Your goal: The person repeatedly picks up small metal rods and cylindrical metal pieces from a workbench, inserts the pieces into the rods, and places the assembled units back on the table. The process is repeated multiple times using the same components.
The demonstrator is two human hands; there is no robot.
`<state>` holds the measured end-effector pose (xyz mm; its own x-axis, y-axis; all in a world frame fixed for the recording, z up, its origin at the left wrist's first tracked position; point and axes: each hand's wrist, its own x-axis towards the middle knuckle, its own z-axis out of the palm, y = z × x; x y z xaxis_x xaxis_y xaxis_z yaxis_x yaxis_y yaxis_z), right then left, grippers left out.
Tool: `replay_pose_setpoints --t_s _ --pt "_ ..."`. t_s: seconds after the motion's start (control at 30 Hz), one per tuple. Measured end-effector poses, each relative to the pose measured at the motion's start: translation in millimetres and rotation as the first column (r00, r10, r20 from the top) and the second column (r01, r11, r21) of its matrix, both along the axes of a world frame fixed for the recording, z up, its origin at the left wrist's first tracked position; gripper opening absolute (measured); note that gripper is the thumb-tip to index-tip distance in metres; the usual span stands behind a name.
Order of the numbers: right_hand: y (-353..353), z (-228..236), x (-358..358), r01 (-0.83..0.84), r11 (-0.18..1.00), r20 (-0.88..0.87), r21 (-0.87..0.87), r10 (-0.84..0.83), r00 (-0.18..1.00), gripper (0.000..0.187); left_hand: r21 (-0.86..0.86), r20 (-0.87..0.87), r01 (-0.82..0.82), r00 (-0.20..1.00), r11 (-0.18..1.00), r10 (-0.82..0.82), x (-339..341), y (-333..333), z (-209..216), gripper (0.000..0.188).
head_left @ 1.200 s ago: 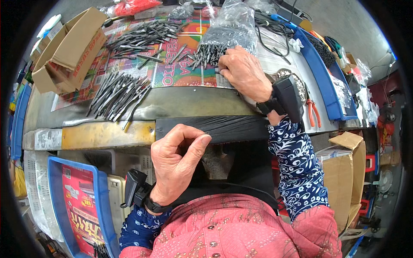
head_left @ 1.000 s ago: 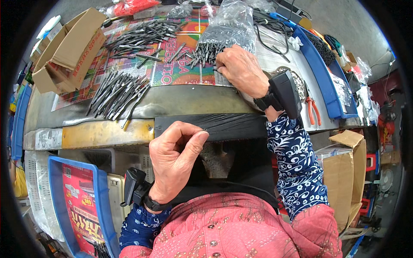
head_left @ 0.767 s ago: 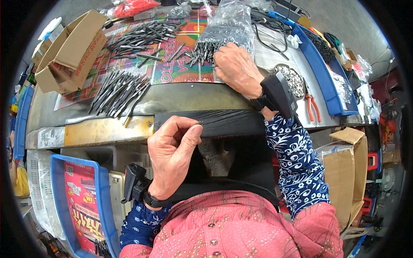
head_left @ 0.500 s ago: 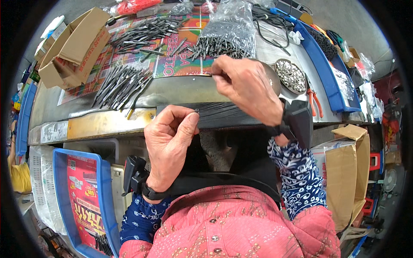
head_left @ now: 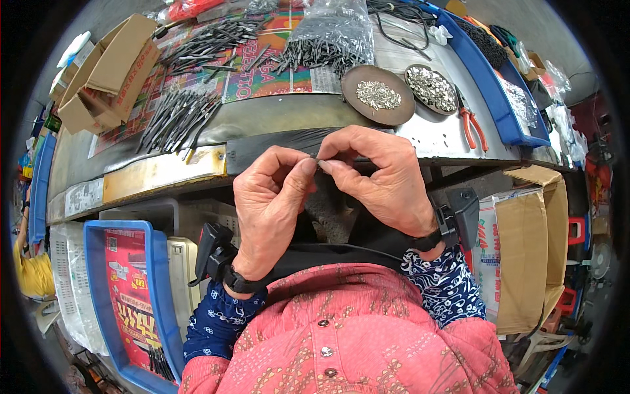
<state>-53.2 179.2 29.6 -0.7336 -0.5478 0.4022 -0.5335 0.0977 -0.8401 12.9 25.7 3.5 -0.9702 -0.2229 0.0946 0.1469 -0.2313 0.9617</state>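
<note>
Above the table's near edge, my left hand (head_left: 269,203) and my right hand (head_left: 380,180) meet fingertip to fingertip. Between the left thumb and forefinger is a small dark piece (head_left: 315,157), its kind too small to make out. My right thumb and forefinger are pinched against its end; what they hold, if anything, is hidden. Beyond the right hand lie a round brown dish of small slim metal parts (head_left: 378,95) and a second dish of silvery pieces (head_left: 431,88). Left of my hands lies a bunch of thin black strips (head_left: 179,121).
Red-handled pliers (head_left: 471,125) lie beside the dishes, near a long blue tray (head_left: 505,98). Farther back are a heap of black strips (head_left: 213,43) and a plastic bag (head_left: 335,26) spilling more. A cardboard box (head_left: 108,72) stands left; a blue bin (head_left: 161,289) sits below.
My right hand has come down and nearer from over the dish, and its fingertips now meet the left's. The brown dish is uncovered. The whole view has shifted slightly.
</note>
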Motion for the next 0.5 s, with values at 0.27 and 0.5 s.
replay_pose_setpoints --t_s 0.27,0.5 --pt "-0.6 1.8 12.3 0.062 0.917 0.407 -0.394 0.113 0.906 0.011 0.132 -0.005 0.057 0.998 0.99 -0.056 5.8 10.6 7.0 0.012" --pt "2.0 6.7 10.5 0.169 0.922 0.347 -0.348 -0.041 0.937 0.011 0.128 0.01 0.096 0.995 0.987 -0.098 8.7 13.5 8.1 0.012"
